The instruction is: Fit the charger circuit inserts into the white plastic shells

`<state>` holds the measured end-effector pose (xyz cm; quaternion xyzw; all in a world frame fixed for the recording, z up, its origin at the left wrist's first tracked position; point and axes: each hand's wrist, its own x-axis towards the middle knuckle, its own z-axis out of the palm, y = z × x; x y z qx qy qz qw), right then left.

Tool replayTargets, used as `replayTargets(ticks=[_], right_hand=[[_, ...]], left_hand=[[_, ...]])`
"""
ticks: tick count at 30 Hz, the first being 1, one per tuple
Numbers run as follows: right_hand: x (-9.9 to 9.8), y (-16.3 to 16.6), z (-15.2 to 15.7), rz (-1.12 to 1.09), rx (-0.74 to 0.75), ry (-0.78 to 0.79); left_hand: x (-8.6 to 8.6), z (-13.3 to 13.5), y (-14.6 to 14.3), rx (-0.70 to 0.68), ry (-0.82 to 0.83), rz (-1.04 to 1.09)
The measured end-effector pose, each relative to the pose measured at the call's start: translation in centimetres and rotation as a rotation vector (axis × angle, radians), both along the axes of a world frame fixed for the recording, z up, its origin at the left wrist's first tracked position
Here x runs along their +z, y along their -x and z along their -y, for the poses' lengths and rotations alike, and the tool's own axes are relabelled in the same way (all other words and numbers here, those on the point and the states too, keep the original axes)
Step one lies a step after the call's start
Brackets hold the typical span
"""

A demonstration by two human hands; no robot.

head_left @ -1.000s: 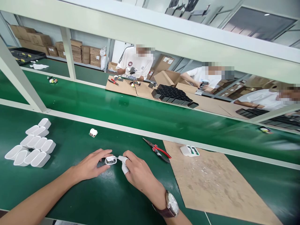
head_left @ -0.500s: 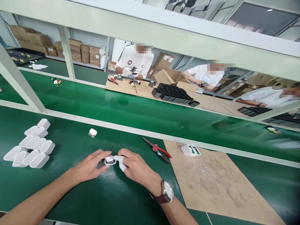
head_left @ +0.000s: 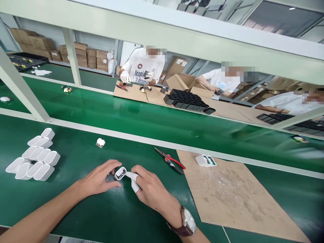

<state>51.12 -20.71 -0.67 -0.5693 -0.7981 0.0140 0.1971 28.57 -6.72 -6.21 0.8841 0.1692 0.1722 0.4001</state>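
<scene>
The shell (head_left: 120, 173) lies well left of the pliers (head_left: 170, 162), long axis running toward them, pinched endwise between the curled fingertips of left hand (head_left: 98, 179) and right hand (head_left: 152, 190), both equally near.

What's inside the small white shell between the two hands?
The small white oval plastic shell shows dark parts through its open end, too small to identify. The left hand and right hand cover its sides and whatever lies deeper.

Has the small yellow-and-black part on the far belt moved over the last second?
Yes. The yellow-and-black part has travelled rightward along the belt, closer to the upright frame post.
</scene>
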Motion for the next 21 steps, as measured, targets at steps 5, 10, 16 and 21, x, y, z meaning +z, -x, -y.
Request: replayTargets(ticks=[5,10,16,21], right_hand=[[0.2,0.3,0.4,0.095,-0.023,0.032],[1.2,0.8,0.7,0.225,-0.04,0.133],[2.4,1.2,0.9,0.293,-0.053,0.216],[2.5,1.4,0.6,0.311,-0.044,0.218]], left_hand=[[0.9,-0.3,-0.1,-0.061,0.015,-0.007],[1.6,-0.4,-0.5,-0.08,0.034,-0.107],[1.7,-0.4,-0.5,-0.069,0.039,-0.106],[2.0,-0.4,-0.6,-0.068,0.034,-0.099]])
